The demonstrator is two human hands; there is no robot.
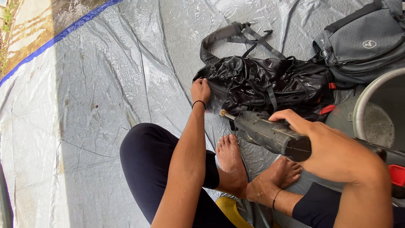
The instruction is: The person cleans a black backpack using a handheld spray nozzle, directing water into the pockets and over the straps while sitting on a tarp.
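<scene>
My two hands work over a wet black backpack on a tarp.

My left hand (200, 90) presses on the left end of the black backpack (265, 84), fingers curled on its fabric. My right hand (333, 147) grasps a dark spray wand (270, 134), nozzle just beside the pack. A grey backpack (367, 40) and metal basin (371, 105) sit right, on the grey tarp (84, 105).

Person seated on wet grey tarp (97, 97), bare feet forward. Left hand (200, 90) pressed on edge of wet black backpack (265, 84). Right hand (333, 147) grips black spray gun (270, 134), nozzle tip just beside the pack. Grey backpack (363, 40) top right, metal basin (377, 112) at right.
</scene>
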